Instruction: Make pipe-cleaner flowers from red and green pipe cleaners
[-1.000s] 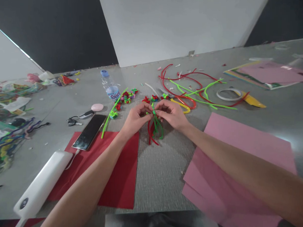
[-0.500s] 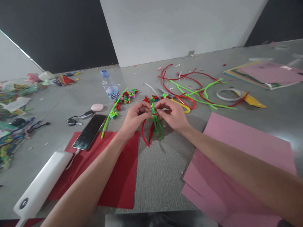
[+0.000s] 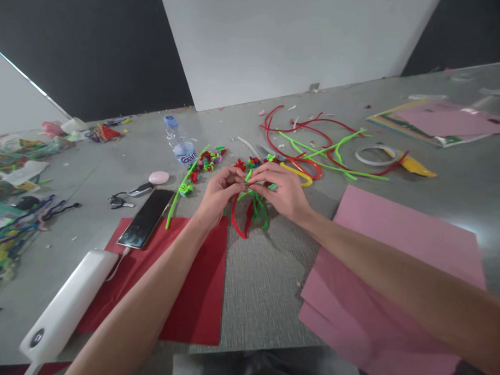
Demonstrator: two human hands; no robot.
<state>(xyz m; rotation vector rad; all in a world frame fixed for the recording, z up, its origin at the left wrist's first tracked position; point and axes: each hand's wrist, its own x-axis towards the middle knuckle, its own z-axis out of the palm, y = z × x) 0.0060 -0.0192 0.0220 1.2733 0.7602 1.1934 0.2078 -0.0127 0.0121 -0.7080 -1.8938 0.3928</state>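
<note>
Between the fingertips of both hands is a bunch of red and green pipe cleaners [image 3: 257, 207], bent into loops that hang below the fingers. My left hand [image 3: 221, 194] pinches it from the left side. Opposite it, my right hand [image 3: 280, 188] is closed on the same bunch, where a short red piece shows between the fingers. The fingers hide the exact joint. Just behind the hands lie small twisted pipe-cleaner flowers [image 3: 209, 160] and scissors [image 3: 302, 166] with orange and yellow handles.
Loose red and green pipe cleaners [image 3: 317, 151] sprawl behind my right hand, near a tape roll [image 3: 376, 161]. Pink sheets [image 3: 408, 237] lie right, a red sheet [image 3: 201, 295] left. A phone [image 3: 146, 219], power bank [image 3: 69, 301] and water bottle [image 3: 180, 141] stand left.
The fingers have shifted on the pipe cleaners, and a red piece now shows between them where green stood upright before. The view has moved slightly.
</note>
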